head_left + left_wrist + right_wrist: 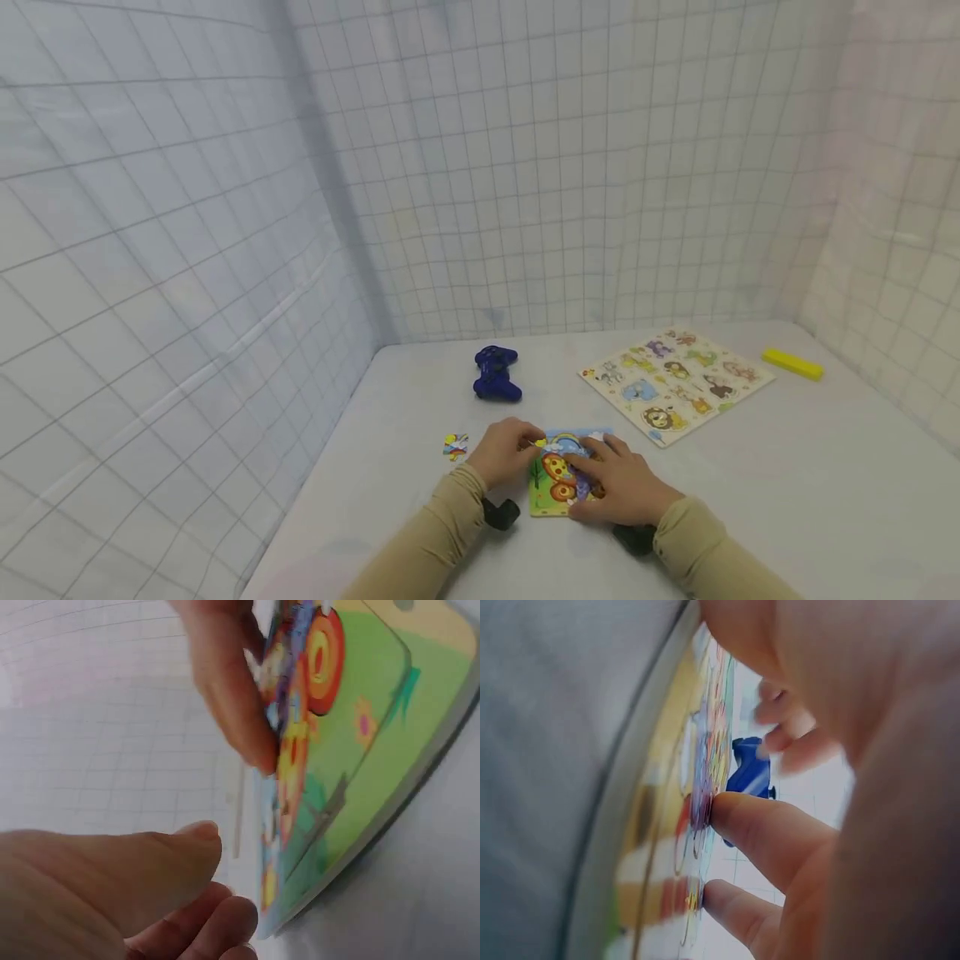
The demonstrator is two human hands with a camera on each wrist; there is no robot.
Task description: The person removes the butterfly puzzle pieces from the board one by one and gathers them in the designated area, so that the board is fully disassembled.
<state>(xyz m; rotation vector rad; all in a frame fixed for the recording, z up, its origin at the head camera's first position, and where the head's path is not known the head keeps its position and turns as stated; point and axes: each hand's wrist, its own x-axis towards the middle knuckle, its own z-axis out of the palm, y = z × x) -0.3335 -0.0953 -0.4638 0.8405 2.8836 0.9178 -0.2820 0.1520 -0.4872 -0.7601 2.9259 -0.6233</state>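
A butterfly jigsaw puzzle point(561, 492) in a green-bordered tray lies flat on the table. My left hand point(504, 454) is at its upper left corner, fingers loosely bent. In the left wrist view, the thumb point(180, 859) and fingers are close to the board's edge, with nothing visible between them. My right hand point(626, 487) lies over the puzzle's right side. Its fingertips point(731, 814) touch the picture surface in the right wrist view, and the palm hides part of the picture. One loose puzzle piece point(455, 447) with a rainbow print lies left of my left hand.
Behind the puzzle lies a blue game controller point(496, 373). An animal picture board point(667, 379) sits at the back right, with a yellow bar point(792, 364) beyond it. Grid-patterned cloth walls point(480, 167) enclose the white table point(405, 392) at the back and sides.
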